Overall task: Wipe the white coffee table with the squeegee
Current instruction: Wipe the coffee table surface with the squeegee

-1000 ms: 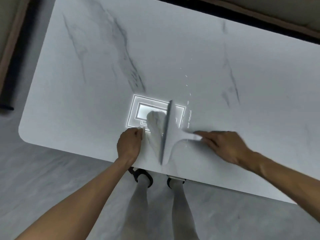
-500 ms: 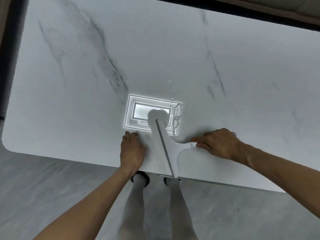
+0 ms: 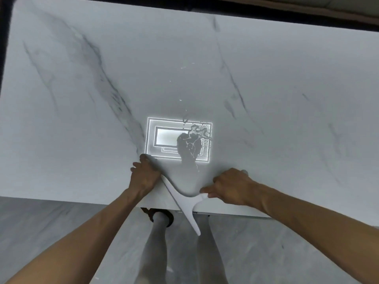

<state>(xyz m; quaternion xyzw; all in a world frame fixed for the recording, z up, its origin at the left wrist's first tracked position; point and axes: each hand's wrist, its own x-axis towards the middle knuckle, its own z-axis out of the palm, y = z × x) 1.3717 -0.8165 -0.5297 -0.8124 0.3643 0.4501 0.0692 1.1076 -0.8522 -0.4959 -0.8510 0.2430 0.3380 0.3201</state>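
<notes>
The white coffee table (image 3: 266,99) has grey marble veins and fills most of the view. A white T-shaped squeegee (image 3: 184,206) lies slanted across the table's front edge. Its blade's near end hangs out over the floor. My right hand (image 3: 229,187) is closed around the short handle on the right. My left hand (image 3: 143,177) is curled over the blade's far end, which pokes out above my fingers. A thin smear of water (image 3: 194,138) and small droplets sit just beyond the blade, inside a bright rectangular light reflection (image 3: 160,136).
Grey floor (image 3: 61,232) runs in front of the table, and my legs (image 3: 155,242) stand right below its front edge. A dark gap and a brown edge (image 3: 307,15) line the table's far side.
The squeegee has slid toward the front edge and turned, so its near end now overhangs the floor. My left hand moved from the tabletop onto the blade. A water smear shows behind it.
</notes>
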